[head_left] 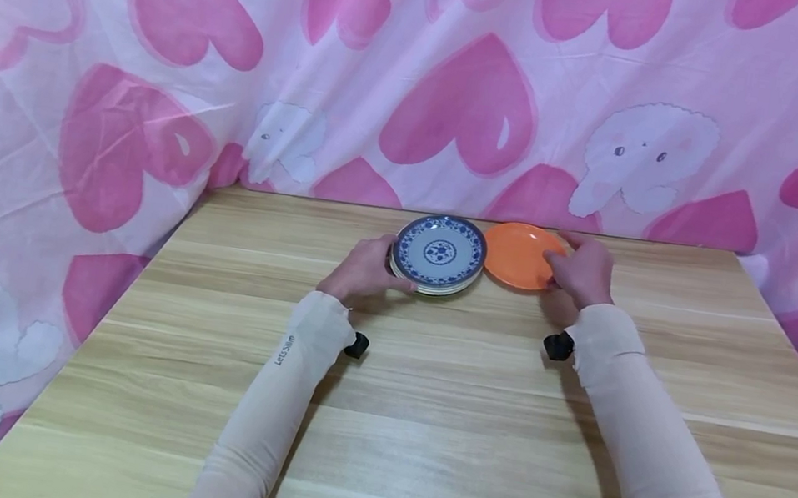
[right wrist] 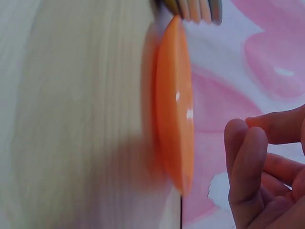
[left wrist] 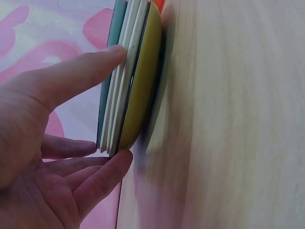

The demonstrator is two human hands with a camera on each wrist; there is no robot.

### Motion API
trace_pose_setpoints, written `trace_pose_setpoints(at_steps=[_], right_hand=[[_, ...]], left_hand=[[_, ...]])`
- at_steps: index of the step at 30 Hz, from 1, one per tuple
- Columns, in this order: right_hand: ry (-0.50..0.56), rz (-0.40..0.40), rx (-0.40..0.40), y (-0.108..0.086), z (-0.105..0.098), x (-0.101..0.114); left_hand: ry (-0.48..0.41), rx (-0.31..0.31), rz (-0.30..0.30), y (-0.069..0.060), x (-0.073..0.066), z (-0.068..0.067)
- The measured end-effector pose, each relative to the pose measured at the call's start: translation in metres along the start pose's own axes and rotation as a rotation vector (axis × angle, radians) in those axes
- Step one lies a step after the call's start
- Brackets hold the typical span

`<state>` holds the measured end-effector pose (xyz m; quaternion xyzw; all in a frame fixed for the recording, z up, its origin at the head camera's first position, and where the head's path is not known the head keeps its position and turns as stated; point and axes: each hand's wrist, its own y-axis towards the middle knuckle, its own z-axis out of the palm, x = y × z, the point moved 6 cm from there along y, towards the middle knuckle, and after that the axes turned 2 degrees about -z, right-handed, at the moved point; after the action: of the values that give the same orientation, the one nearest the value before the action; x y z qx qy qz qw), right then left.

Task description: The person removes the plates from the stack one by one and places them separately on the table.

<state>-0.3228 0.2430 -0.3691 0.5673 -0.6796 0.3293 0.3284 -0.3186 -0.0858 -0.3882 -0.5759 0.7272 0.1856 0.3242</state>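
A stack of plates stands near the table's back edge, topped by a white plate with a blue floral pattern. The left wrist view shows pale rims below it and a yellow dish at the bottom. My left hand holds the stack's left side, thumb and fingers spread along the rims. Right beside the stack lies an orange plate on the table. At its right edge is my right hand, fingers loosely bent; in the right wrist view they are apart from the plate and hold nothing.
The wooden table stretches toward me. Behind it and at both sides hangs a pink curtain with hearts, close to the back edge. Black wrist devices sit under both sleeves.
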Motion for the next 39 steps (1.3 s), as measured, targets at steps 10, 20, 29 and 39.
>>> trace_pose_setpoints(at_steps=[10, 20, 29, 39], right_hand=[[0.097, -0.072, 0.153, -0.01, 0.042, 0.033], [0.028, -0.12, 0.199, -0.01, 0.075, 0.043], [0.032, -0.11, 0.201, -0.008, 0.08, 0.043], [-0.046, -0.13, 0.184, -0.007, 0.084, 0.042]], left_hand=[[0.037, -0.018, -0.018, 0.001, 0.0, -0.001], [0.016, -0.024, -0.037, 0.001, 0.002, 0.002], [-0.002, -0.032, -0.045, 0.001, 0.002, 0.0], [0.008, -0.025, -0.037, 0.002, -0.001, -0.002]])
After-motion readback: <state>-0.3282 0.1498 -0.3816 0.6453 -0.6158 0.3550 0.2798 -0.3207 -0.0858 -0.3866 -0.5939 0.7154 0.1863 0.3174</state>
